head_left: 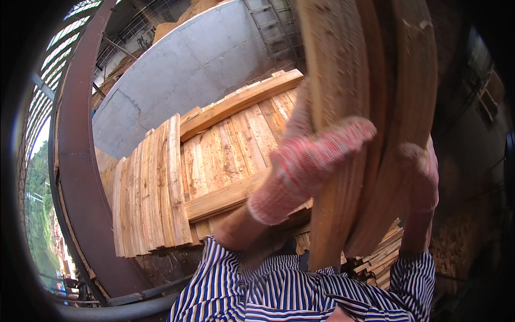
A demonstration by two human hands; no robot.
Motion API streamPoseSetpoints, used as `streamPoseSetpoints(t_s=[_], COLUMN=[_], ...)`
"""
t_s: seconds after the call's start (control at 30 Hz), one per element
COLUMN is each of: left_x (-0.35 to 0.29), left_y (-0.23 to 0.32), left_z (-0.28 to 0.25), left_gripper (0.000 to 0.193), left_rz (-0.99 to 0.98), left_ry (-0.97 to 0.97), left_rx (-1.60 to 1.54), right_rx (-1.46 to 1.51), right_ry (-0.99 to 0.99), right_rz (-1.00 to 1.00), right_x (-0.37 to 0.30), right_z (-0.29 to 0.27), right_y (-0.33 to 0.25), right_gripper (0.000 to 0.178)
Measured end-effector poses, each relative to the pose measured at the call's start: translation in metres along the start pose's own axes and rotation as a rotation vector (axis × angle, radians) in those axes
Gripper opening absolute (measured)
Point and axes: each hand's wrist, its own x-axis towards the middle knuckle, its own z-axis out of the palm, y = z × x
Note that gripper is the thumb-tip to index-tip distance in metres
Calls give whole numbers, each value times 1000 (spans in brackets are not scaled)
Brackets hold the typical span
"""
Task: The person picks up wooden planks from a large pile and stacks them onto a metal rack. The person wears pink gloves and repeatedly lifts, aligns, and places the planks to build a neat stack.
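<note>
Between my two hands several rough wooden planks [340, 70] stand nearly upright close in front of me, their upper ends cut off by the picture's top edge. My left hand [303, 172], in a red-and-white knitted glove, is closed against their left side, its thumb across the near face. On the right side of the bundle my right hand [426, 172], gloved alike, grips the planks from the edge; most of its fingers are hidden behind them. Beyond my left hand lies a stack of planks [230, 155], laid side by side with crosswise planks [241, 104] on top.
A curved grey concrete wall [188, 64] rises behind the stack. A brown steel column [80, 150] stands at the left, with a metal pipe [123, 310] low beside it. More planks [378, 257] lie below my right arm. A ladder [271, 29] leans at the back.
</note>
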Motion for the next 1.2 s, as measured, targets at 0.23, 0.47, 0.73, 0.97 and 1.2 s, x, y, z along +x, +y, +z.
streamPoseSetpoints(t_s=[0.23,0.47,0.73,0.97,1.2], left_x=[52,74,75,63,-3], left_y=[30,-40,-16,8,-62], left_z=[-136,-253,-249,-266,-235], left_gripper=[50,48,44,60,97], left_rz=[301,439,468,97,-206], left_ry=[50,29,282,226,192], left_rx=[-304,-95,32,-279,-516], right_rx=[-25,172,111,428,109], right_ry=[-325,-578,-506,-693,-508], right_rz=[-398,-335,-443,119,488], right_x=[117,193,198,184,177], right_z=[123,217,253,235,151], right_y=[-63,32,66,6,132], right_gripper=[63,83,100,68,67])
